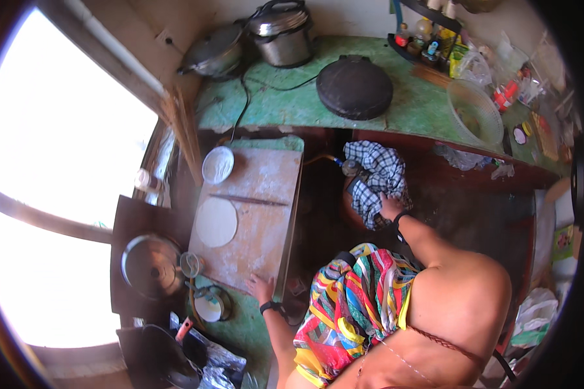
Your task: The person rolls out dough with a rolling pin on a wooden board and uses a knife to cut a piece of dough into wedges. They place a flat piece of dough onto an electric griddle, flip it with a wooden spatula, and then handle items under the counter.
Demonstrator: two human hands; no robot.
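Note:
My left hand (261, 287) rests on the near edge of a floured wooden board (259, 227), its fingers apart and holding nothing. A round, flat sheet of dough (217, 222) lies on the board. Beyond it is a thin rolling pin (248, 200), and a white bowl of flour (218, 165) sits at the far left corner. Down to the right, my right hand (390, 206) grips a black-and-white checked cloth (381, 170), which is bunched over a reddish rounded object, mostly hidden. A hose with a metal fitting (351, 168) meets that object beside the cloth.
A black round electric griddle (355, 87), a pressure cooker (280, 35) and a lidded pan (213, 52) stand on the green counter (272, 104). A clear basket (475, 113) sits at its right. Left of the board are a metal pan (152, 266) and a small pot (211, 305).

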